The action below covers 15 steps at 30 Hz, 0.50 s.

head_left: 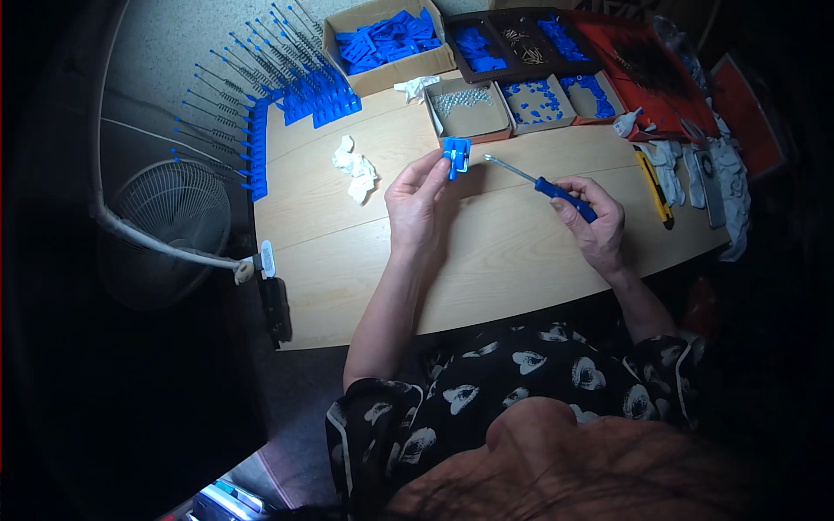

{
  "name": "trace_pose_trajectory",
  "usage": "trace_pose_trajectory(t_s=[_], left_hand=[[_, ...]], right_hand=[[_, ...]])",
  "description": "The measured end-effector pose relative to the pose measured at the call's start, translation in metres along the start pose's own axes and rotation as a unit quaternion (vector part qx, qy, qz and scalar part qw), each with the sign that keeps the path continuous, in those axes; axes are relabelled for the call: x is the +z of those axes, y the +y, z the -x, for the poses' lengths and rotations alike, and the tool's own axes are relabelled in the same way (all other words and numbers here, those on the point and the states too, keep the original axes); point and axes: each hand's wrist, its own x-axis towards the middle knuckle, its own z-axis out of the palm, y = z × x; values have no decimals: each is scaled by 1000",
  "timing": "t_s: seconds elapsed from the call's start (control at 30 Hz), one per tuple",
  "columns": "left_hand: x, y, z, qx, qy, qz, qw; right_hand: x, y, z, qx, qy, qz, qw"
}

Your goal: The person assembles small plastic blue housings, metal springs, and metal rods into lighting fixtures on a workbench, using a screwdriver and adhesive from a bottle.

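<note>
Bench (521, 278): pale, wood-grained top; dark surroundings.

Left hand (413, 195): thumb and fingers pinching one small blue piece (459, 149) above the bench.

Right hand (595, 221): wrapped round the handle of a screwdriver (560, 193), its tip near the piece, not touching. Hands well apart.

Progress, as judged: one piece in work; rows of blue pieces (259, 148) at the far left, with coiled rods (294, 71), look finished; loose blue pieces (387, 39) heaped in a box (404, 81) suggest plenty left.

Materials: glossy, angular plastic; slim steel shaft; brown cardboard; shiny silvery bits (465, 102); soft, crumpled white tissue (354, 169).
</note>
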Motion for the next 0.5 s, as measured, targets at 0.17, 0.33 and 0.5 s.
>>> trace_pose_trajectory(t_s=[0.17, 0.33, 0.5], left_hand=[[-3, -3, -1, -76, 7, 69, 995], [-2, -7, -2, -95, -21, 114, 989], [-4, -8, -1, -92, -27, 107, 990]], right_hand=[[7, -7, -3, -25, -23, 6, 999], [10, -7, -7, -37, -30, 10, 999], [11, -7, -9, -36, -30, 9, 999]])
